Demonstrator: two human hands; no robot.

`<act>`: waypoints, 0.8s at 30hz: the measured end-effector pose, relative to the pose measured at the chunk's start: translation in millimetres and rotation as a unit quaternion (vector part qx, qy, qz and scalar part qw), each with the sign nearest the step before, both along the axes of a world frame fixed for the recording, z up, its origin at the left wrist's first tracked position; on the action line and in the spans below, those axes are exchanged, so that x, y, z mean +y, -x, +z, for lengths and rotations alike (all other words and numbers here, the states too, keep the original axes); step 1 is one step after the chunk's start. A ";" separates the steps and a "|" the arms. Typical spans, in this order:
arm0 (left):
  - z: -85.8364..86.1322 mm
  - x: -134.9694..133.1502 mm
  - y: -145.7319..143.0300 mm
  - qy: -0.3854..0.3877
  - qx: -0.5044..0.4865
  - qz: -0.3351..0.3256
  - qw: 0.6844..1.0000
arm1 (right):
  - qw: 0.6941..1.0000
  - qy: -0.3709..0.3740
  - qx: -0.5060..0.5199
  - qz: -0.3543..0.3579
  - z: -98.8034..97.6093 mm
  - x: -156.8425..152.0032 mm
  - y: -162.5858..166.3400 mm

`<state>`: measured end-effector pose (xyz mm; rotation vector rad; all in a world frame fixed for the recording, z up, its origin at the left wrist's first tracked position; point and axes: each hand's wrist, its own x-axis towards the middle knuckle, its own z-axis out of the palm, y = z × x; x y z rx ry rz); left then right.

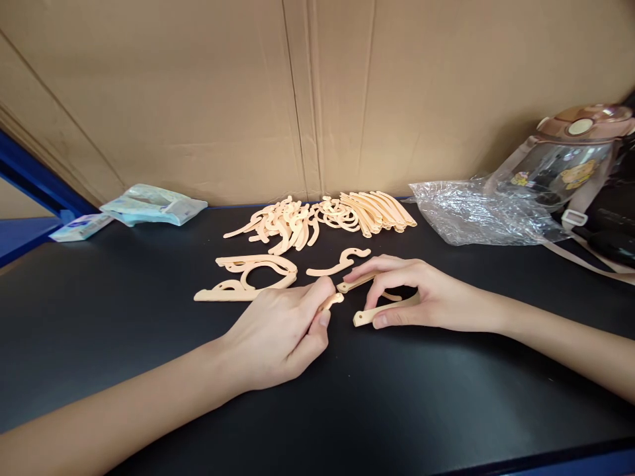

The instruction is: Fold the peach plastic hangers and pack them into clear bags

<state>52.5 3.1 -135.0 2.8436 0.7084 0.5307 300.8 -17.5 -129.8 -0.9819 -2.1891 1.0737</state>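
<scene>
My left hand rests on the black table, fingers curled round a small peach plastic piece whose tip pokes out between thumb and forefinger. My right hand is just to its right, pinching a curved peach plastic part between thumb and fingers, with a straight end under the forefinger. The two pieces nearly meet. Just behind my left hand lie an assembled curved peach frame and a loose hook-shaped piece.
A heap of several peach plastic parts lies at the back by the cardboard wall. A crumpled clear plastic bag and a drinking bottle sit at right. Tissue packets lie at back left.
</scene>
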 end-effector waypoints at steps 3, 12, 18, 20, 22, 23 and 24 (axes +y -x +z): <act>-0.1 -1.7 -2.4 -0.032 0.032 0.009 0.999 | 1.000 0.005 0.002 -0.020 -1.0 -1.9 1.3; -0.3 -8.0 -9.3 -0.091 0.093 0.027 0.991 | 0.997 0.061 0.029 -0.048 -0.3 -9.6 9.9; -3.4 -7.5 -9.0 -0.105 0.092 0.019 0.990 | 0.997 0.050 0.039 -0.052 -0.7 -9.1 9.8; -2.4 -7.4 -8.9 -0.103 0.096 0.015 0.990 | 0.997 0.044 0.041 -0.054 -1.1 -9.2 10.0; -1.6 -7.7 -8.8 -0.102 0.105 0.009 0.989 | 0.997 0.047 0.044 -0.052 -1.3 -9.6 10.3; -1.3 -8.0 -8.8 -0.103 0.109 0.005 0.989 | 0.996 0.052 0.047 -0.050 -1.4 -9.9 10.4; -1.0 -8.3 -9.0 -0.105 0.113 0.003 0.988 | 0.996 0.059 0.050 -0.047 -1.4 -10.2 10.4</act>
